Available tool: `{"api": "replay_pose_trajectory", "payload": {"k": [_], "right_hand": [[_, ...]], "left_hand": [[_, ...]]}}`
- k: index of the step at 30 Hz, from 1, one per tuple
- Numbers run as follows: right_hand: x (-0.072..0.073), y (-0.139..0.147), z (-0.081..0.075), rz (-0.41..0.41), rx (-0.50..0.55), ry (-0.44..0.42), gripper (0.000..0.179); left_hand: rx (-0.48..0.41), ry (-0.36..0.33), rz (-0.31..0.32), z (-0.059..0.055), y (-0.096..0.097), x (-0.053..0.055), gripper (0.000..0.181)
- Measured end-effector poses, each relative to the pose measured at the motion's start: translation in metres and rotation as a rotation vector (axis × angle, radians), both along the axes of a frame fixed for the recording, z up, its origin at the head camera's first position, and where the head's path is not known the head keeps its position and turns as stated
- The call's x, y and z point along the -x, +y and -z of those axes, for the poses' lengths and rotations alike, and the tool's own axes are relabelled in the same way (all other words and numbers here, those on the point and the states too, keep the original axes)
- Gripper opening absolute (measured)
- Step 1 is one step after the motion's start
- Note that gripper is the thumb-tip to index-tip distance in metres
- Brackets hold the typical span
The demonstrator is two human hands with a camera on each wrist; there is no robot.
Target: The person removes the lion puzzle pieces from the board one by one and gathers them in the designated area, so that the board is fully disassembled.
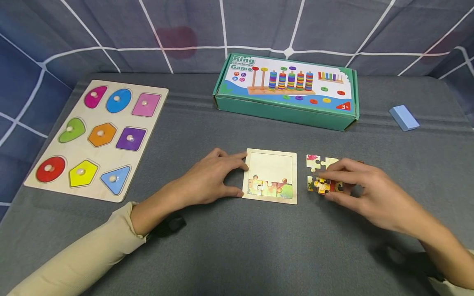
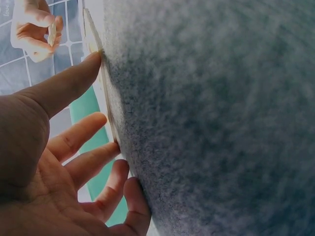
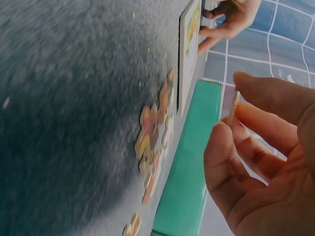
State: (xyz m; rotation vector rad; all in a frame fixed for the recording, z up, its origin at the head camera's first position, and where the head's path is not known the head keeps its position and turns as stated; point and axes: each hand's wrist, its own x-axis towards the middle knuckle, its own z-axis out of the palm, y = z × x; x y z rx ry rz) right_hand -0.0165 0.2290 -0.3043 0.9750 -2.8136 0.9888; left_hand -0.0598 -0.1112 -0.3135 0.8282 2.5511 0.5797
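Note:
A shallow wooden puzzle tray (image 1: 270, 164) lies in the middle of the table, with jigsaw pieces (image 1: 270, 189) fitted along its near row. My left hand (image 1: 211, 181) touches the tray's left edge with its thumb and fingertips, fingers spread. Just right of the tray, loose jigsaw pieces (image 1: 312, 161) lie in a cluster, partly hidden under my right hand (image 1: 374, 197). Between thumb and fingertips that hand pinches a puzzle piece (image 3: 235, 105), held above the table and seen edge-on in the right wrist view. Its printed side appears to show a yellow animal in the head view.
On the left lies a wooden shape board (image 1: 109, 158) with colored knobbed shapes. Behind the tray stands a green ring game box (image 1: 285, 111). A light blue block (image 1: 404, 118) sits at the far right. Dark checked cloth (image 1: 259, 24) rises behind the table.

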Motion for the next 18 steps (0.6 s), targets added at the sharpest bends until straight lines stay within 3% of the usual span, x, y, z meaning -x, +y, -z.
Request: {"api": "replay_pose_trajectory", "payload": {"k": [10,18], "right_hand": [[-0.004,0.025,0.007,0.008,-0.039,0.009,0.053],[-0.008,0.043,0.018,0.091,-0.105,0.003,0.052]], "left_hand": [[0.000,-0.003,0.000,0.000,0.000,0.000,0.053],[-0.008,-0.004,-0.005,0.000,0.001,0.000,0.054]]}}
